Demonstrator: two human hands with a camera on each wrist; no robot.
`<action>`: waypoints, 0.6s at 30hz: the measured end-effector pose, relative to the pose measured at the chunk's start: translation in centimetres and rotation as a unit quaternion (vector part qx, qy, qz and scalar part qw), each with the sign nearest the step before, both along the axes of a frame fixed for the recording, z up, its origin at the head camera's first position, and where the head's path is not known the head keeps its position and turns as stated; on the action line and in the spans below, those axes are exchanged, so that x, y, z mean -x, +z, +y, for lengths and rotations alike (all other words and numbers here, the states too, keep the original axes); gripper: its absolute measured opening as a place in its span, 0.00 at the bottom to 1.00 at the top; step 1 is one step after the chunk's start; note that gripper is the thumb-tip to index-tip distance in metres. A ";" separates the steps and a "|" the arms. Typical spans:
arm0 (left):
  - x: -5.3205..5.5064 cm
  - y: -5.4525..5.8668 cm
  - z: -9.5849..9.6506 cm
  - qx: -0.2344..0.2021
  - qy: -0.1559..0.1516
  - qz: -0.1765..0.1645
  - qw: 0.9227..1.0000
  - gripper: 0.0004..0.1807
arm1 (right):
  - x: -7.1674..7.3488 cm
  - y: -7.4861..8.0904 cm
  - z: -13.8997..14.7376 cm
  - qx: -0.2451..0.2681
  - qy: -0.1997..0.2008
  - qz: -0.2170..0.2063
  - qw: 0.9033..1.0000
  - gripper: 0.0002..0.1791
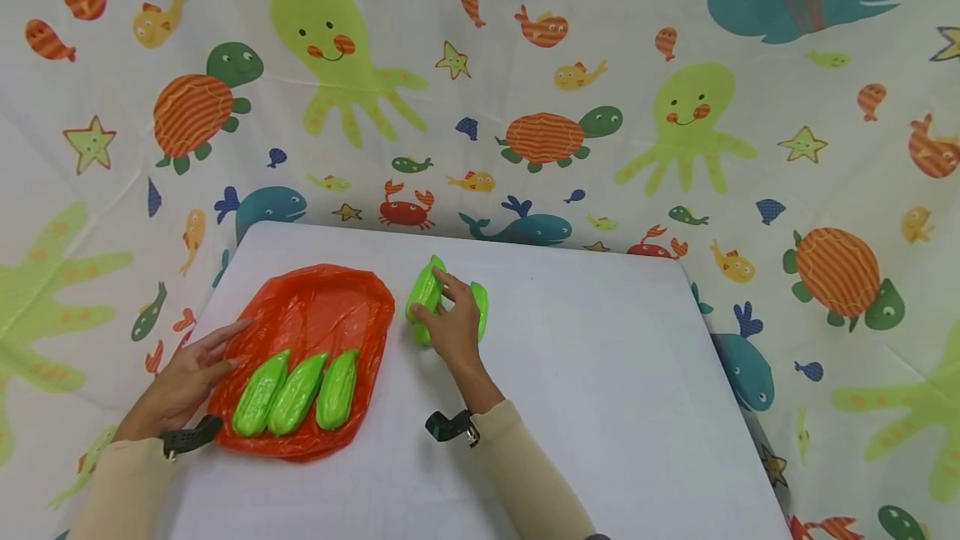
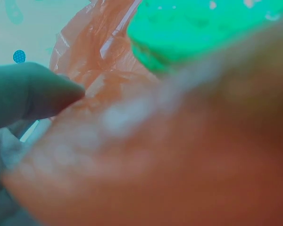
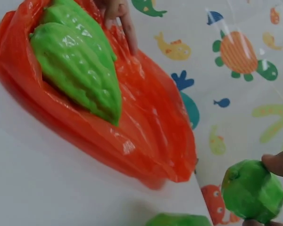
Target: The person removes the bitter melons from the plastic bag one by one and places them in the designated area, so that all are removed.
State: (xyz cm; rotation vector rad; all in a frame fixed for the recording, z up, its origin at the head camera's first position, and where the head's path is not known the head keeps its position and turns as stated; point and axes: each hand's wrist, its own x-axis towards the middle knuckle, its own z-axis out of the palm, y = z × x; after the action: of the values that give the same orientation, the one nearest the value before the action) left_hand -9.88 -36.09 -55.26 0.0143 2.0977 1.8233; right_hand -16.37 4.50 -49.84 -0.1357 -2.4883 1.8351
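Note:
Three bumpy bright-green gourds [image 1: 298, 394] lie side by side in the lower part of a spread red plastic bag [image 1: 330, 286]. My left hand [image 1: 180, 377] holds the bag's left edge, its thumb and fingers over the rim; a blurred fold hides part of the grip in the left wrist view. To the right of the bag, my right hand [image 1: 453, 325] pinches another green gourd [image 1: 426, 290] between thumb and fingers. In the right wrist view this gourd [image 3: 250, 190] appears end-on. Another gourd [image 1: 482, 307] lies partly hidden behind the right hand, and more green shows below the held one.
A white table [image 1: 585, 373] lies under everything, its right part extending past the right hand. A cloth printed with sea animals [image 1: 420, 73] hangs behind and around the table.

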 end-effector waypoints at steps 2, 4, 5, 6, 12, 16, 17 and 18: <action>0.0 0.1 0.1 0.011 0.001 -0.002 1.000 0.38 | 0.0 0.1 0.7 0.000 -0.004 -0.003 1.000 0.38; 0.0 0.2 0.1 0.019 0.002 -0.003 1.000 0.38 | 0.0 0.1 1.3 0.003 -0.010 -0.004 1.000 0.37; 0.0 0.2 0.2 0.020 0.003 -0.004 1.000 0.38 | 0.0 0.1 1.6 0.001 -0.012 -0.004 1.000 0.37; 0.0 0.2 0.2 0.021 0.003 -0.003 1.000 0.39 | 0.0 0.1 1.9 0.001 -0.015 -0.004 1.000 0.37; 0.0 0.2 0.2 0.031 0.001 -0.002 1.000 0.38 | -0.1 0.3 4.1 0.002 -0.029 -0.006 1.000 0.37; 0.0 0.2 0.2 0.040 0.001 -0.006 0.999 0.38 | -0.1 0.4 5.4 0.010 -0.036 -0.009 0.999 0.37; 0.0 0.2 0.3 0.040 0.001 -0.007 0.999 0.38 | -0.1 0.4 5.7 0.010 -0.038 -0.010 0.999 0.37; 0.0 0.2 0.3 0.042 0.001 -0.009 0.999 0.38 | -0.1 0.4 6.1 0.009 -0.039 -0.013 0.999 0.37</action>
State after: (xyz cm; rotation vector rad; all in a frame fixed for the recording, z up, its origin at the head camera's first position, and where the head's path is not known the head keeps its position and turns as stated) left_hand -9.85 -35.77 -55.01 -0.0243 2.1611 1.7275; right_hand -16.23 10.58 -49.41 -0.2543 -2.4460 1.8372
